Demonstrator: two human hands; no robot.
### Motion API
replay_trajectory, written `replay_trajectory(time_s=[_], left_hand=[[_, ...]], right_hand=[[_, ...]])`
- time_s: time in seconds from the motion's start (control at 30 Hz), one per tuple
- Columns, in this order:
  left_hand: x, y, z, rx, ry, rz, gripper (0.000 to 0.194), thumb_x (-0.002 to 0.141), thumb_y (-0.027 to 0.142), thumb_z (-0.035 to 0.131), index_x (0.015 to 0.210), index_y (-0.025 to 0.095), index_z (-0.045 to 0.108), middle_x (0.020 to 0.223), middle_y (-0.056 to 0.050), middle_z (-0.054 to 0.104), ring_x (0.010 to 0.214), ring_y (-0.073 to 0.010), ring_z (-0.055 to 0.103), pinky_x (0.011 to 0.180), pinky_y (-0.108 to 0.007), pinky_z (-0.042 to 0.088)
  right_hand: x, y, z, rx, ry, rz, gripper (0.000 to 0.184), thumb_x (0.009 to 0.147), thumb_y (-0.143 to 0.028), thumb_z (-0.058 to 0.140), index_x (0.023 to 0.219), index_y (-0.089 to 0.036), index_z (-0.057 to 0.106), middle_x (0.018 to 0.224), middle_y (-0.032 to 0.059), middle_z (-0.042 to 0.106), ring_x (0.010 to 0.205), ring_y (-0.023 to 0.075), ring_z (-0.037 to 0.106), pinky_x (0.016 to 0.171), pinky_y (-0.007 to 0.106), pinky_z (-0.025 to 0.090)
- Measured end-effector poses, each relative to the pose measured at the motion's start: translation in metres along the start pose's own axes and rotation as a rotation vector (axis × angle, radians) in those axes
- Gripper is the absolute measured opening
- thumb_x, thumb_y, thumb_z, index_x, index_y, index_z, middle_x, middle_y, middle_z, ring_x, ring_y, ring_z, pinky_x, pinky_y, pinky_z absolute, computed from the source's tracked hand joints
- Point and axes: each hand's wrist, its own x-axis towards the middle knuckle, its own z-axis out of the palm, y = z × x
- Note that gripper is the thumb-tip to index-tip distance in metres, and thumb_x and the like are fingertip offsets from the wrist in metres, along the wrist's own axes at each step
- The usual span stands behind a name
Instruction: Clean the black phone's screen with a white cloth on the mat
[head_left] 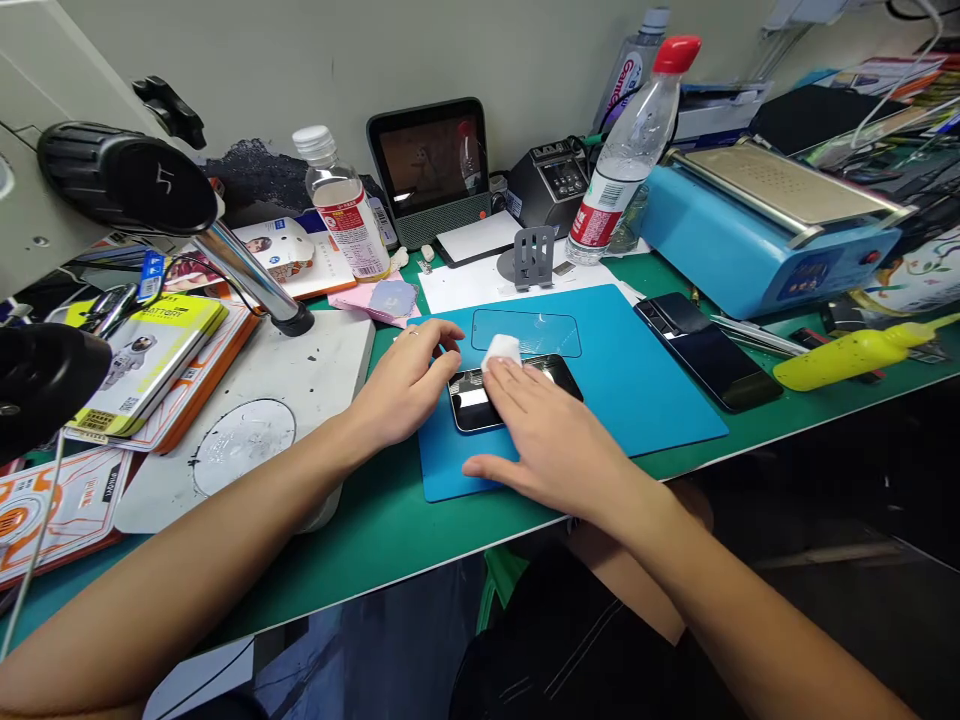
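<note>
Over the phone (469, 402), flat on blue mat (652, 385): right hand (553, 425), fingers near straight, holding white wipe (501, 350) down. Left of it: left hand (401, 387), fingers loosely curled, half open, nothing gripped.

The place looks like a phone-repair workshop: a long green worktop (375, 550) carries a flat blue mat (645, 380) with a glossy black phone (466, 410) on it, a boxy blue machine (757, 245) topped by a dotted metal plate (795, 180), a chrome-poled stand (241, 278) and a yellow battery package (146, 365).
</note>
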Motion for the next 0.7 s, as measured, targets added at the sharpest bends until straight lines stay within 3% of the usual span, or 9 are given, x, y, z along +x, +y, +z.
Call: replay_trajectory(time_s=[0.07, 0.13, 0.23, 0.33, 0.5, 0.7], left_hand=[[0.000, 0.000, 0.000, 0.011, 0.003, -0.006, 0.026, 0.099, 0.032, 0.040, 0.116, 0.020, 0.058, 0.116, -0.008, 0.069, 0.110, -0.0257, 0.059, 0.100, -0.044, 0.046], [0.000, 0.001, -0.001, 0.026, -0.002, -0.001, 0.027, 0.100, 0.032, 0.039, 0.116, 0.020, 0.058, 0.117, -0.009, 0.069, 0.112, -0.0261, 0.059, 0.101, -0.045, 0.046], [0.000, 0.001, -0.002, 0.050, -0.019, 0.025, 0.028, 0.102, 0.033, 0.037, 0.113, 0.020, 0.059, 0.117, -0.009, 0.069, 0.110, -0.0267, 0.060, 0.100, -0.046, 0.046], [0.000, 0.000, -0.001, 0.055, -0.026, 0.036, 0.028, 0.102, 0.034, 0.036, 0.111, 0.021, 0.059, 0.114, -0.008, 0.070, 0.107, -0.0266, 0.061, 0.099, -0.047, 0.046], [0.001, -0.004, 0.000, 0.041, -0.037, 0.032, 0.031, 0.103, 0.033, 0.035, 0.114, 0.020, 0.060, 0.116, -0.009, 0.069, 0.110, -0.0273, 0.060, 0.098, -0.047, 0.047], [0.004, -0.009, 0.000, 0.173, -0.110, 0.109, 0.020, 0.093, 0.025, 0.046, 0.103, 0.020, 0.063, 0.106, -0.010, 0.069, 0.103, -0.0283, 0.059, 0.092, -0.045, 0.049]], right_hand=[[0.005, -0.009, 0.004, 0.013, 0.023, -0.038, 0.097, 0.095, -0.071, 0.047, 0.149, 0.009, 0.045, 0.157, 0.0306, 0.045, 0.149, 0.0394, 0.042, 0.122, 0.056, 0.038], [0.000, -0.015, 0.005, 0.027, 0.041, -0.072, 0.078, 0.101, -0.056, 0.051, 0.150, 0.004, 0.048, 0.158, 0.0268, 0.046, 0.150, 0.0355, 0.043, 0.122, 0.053, 0.039], [-0.017, -0.015, 0.001, 0.080, 0.034, -0.105, 0.050, 0.106, -0.033, 0.048, 0.151, -0.012, 0.051, 0.157, 0.0154, 0.052, 0.147, 0.0278, 0.049, 0.122, 0.053, 0.039], [-0.028, -0.006, -0.005, 0.158, 0.073, -0.101, 0.035, 0.106, -0.020, 0.045, 0.133, -0.024, 0.067, 0.144, 0.0068, 0.067, 0.133, 0.0227, 0.063, 0.117, 0.054, 0.042], [-0.025, 0.015, -0.010, 0.196, 0.222, -0.079, 0.019, 0.101, -0.019, 0.056, 0.105, -0.022, 0.074, 0.117, 0.0070, 0.080, 0.108, 0.0216, 0.073, 0.097, 0.043, 0.054], [-0.040, 0.059, -0.033, 0.118, 0.304, -0.011, 0.015, 0.098, -0.023, 0.059, 0.109, -0.026, 0.070, 0.105, 0.0058, 0.079, 0.099, 0.0256, 0.074, 0.090, 0.044, 0.056]])
